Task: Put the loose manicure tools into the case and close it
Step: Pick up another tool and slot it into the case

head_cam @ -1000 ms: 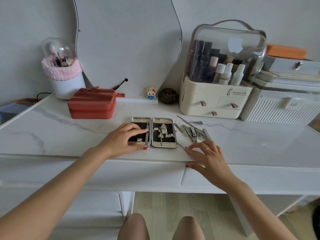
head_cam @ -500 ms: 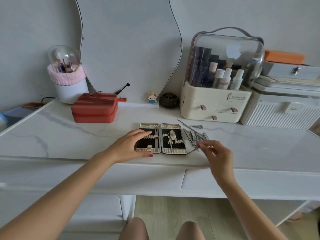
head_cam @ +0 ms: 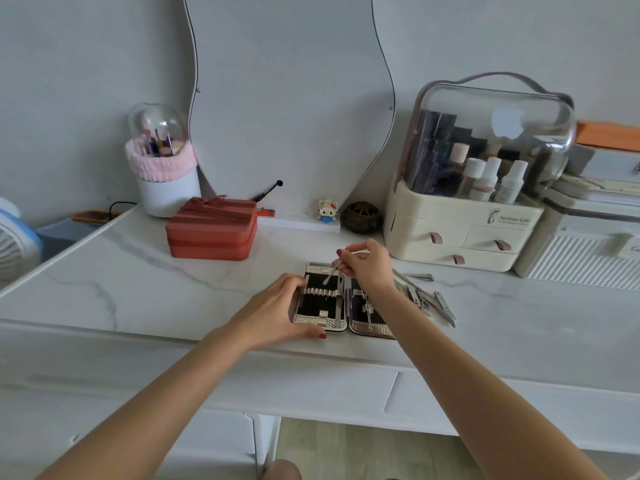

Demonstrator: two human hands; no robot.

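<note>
My left hand rests flat, fingers loose, on the open case on the counter. My right hand pinches a thin tool over its left half; loose tools lie just right.

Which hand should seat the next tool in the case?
Right. The right hand already pinches a thin tool above the open case; the left hand rests on the case's left edge.

left hand: wearing red nail polish | right hand: wearing red polish too | 2 forearms: showing bare, wearing no sleeves
</note>
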